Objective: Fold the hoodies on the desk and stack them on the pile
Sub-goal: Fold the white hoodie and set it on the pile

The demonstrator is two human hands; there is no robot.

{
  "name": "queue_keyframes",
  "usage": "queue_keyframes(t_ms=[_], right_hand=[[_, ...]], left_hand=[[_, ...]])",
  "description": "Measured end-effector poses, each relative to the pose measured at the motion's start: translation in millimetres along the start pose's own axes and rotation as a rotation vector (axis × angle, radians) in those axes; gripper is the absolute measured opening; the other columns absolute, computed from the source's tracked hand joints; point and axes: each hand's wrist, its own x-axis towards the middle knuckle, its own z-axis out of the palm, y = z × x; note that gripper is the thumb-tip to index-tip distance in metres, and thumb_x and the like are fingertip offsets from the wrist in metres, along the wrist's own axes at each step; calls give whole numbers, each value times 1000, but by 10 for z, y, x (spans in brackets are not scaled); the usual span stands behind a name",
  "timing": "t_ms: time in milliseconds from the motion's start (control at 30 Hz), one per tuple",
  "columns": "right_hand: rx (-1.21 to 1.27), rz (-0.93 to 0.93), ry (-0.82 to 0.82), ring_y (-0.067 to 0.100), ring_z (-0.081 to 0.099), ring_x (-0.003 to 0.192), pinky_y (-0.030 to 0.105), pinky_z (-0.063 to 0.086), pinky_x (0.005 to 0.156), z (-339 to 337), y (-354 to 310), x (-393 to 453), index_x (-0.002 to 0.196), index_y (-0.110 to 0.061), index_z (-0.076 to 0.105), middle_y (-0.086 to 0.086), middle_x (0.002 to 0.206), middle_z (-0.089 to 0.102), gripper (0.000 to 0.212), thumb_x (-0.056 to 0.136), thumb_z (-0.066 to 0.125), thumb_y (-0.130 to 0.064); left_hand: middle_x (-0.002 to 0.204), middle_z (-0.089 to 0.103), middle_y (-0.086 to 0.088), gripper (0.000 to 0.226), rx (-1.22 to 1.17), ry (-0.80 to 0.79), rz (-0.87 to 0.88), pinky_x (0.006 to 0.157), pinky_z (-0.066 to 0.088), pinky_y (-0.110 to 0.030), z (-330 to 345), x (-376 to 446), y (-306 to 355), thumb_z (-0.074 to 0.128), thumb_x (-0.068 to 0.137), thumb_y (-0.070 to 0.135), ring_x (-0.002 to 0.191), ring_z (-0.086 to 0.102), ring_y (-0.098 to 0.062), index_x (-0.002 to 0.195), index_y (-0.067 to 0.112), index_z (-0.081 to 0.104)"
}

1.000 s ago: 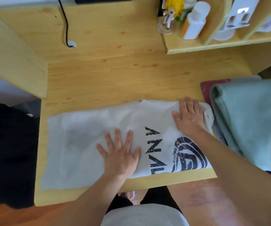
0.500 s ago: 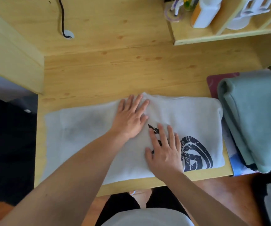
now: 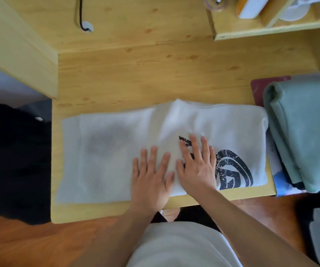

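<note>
Left of the desk (image 3: 155, 78), beyond its edge, a dark heap of fabric (image 3: 14, 160) lies on the floor, and a black cable (image 3: 80, 14) runs down the back panel above the desk's far left into a grommet. On the desk, along its near edge, a white hoodie (image 3: 105, 151) lies flat as a long folded band; its left part shows a faint grey shadow through the cloth, its right part carries a black print (image 3: 232, 174). A raised crease stands at the hoodie's far edge, about mid-length. Left hand (image 3: 151, 180) rests palm down on the hoodie just left of centre, fingers straight and slightly spread, gripping nothing. Right hand (image 3: 197, 166) lies flat just beside it, thumbs nearly touching, fingers straight and pressing the cloth, partly covering the print's lettering; it likewise holds nothing. Right of the hoodie, at the desk's right end, a pile (image 3: 305, 132) of folded garments sits with a pale green one on top, its edge just beside the hoodie; a dark red item (image 3: 259, 89) shows beneath the pile's far corner. Above the desk's far right, a wooden shelf (image 3: 271, 29) holds small containers, too cropped to identify.
</note>
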Motion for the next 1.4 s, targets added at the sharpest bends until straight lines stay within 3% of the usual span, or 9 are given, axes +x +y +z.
queue_keyframes(t_ms=[133, 300, 467, 567, 767, 1100, 1233, 1333, 1400], right_hand=[[49, 129, 76, 26, -2, 156, 48, -7, 125, -197, 438, -15, 159, -31, 23, 2, 169, 11, 60, 102, 30, -50], [-61, 279, -8, 21, -9, 156, 50, 3, 126, -167, 1248, 26, 160, -39, -2, -2, 170, -6, 70, 97, 0, -68], [-54, 264, -35, 19, -13, 155, 49, 0, 126, -189, 1207, 34, 160, -39, -5, -3, 170, -8, 70, 96, -2, -68], [23, 364, -6, 26, -4, 155, 54, 1, 124, -330, 941, 59, 160, -31, 14, 5, 170, 3, 67, 97, 19, -54], [-83, -204, 43, 38, -1, 155, 57, 3, 123, -210, -372, 801, 160, -23, 18, 10, 169, 6, 63, 102, 24, -49], [-256, -167, -69, 36, -14, 154, 55, -4, 124, 32, -455, 1661, 161, -28, 0, 0, 170, -7, 68, 101, 6, -59], [223, -120, -5, 27, -11, 156, 44, -2, 126, -214, -761, 1304, 162, -23, 13, 1, 170, -1, 61, 107, 30, -44], [856, -64, 9, -1, 0, 153, 15, 4, 121, -270, -1129, 333, 159, -28, 24, -17, 167, 7, 51, 109, 38, -29], [1013, 5, -71, -9, 4, 150, 16, 8, 122, -79, -1210, -235, 158, -30, 25, -20, 166, 10, 50, 109, 38, -25]], left_hand=[[171, 13, -10, 60, 42, -44, -44, 124, 7, -60, 49, 95, 13, 28, 102, 57, 157, 5, -38, 159, 38, 30], [171, 12, -9, 64, 33, -69, 2, 124, 4, -61, -12, 114, -94, 24, 101, 63, 157, 4, -39, 160, 38, 24], [171, 9, -8, 67, 20, -12, -286, 125, 8, -57, -116, 137, -1115, 12, 101, 63, 157, 5, -35, 162, 36, 19], [172, -4, -3, 67, 47, -33, -367, 124, 1, -60, -289, 143, -1856, 8, 100, 64, 157, -7, -33, 162, 40, 4], [171, -13, -6, 72, -89, -30, -444, 125, 6, -60, -304, 122, -1957, 7, 96, 66, 156, -8, -39, 163, 38, 2], [166, -31, 3, 72, -104, -222, -413, 125, -4, -57, -336, 100, -1929, 26, 100, 67, 153, -28, -30, 153, 52, -23], [169, 0, -6, 75, -349, -90, -480, 121, 20, -55, -631, -12, -2030, 53, 100, 47, 154, 4, -36, 160, 41, 10], [150, 32, -18, 69, -558, 34, -772, 99, 42, -54, -695, -198, -2066, 62, 95, 35, 128, 39, -42, 154, 23, 28], [141, 41, -16, 70, -565, -30, -865, 90, 47, -50, -689, -299, -2083, 61, 94, 41, 114, 50, -39, 152, 16, 30]])
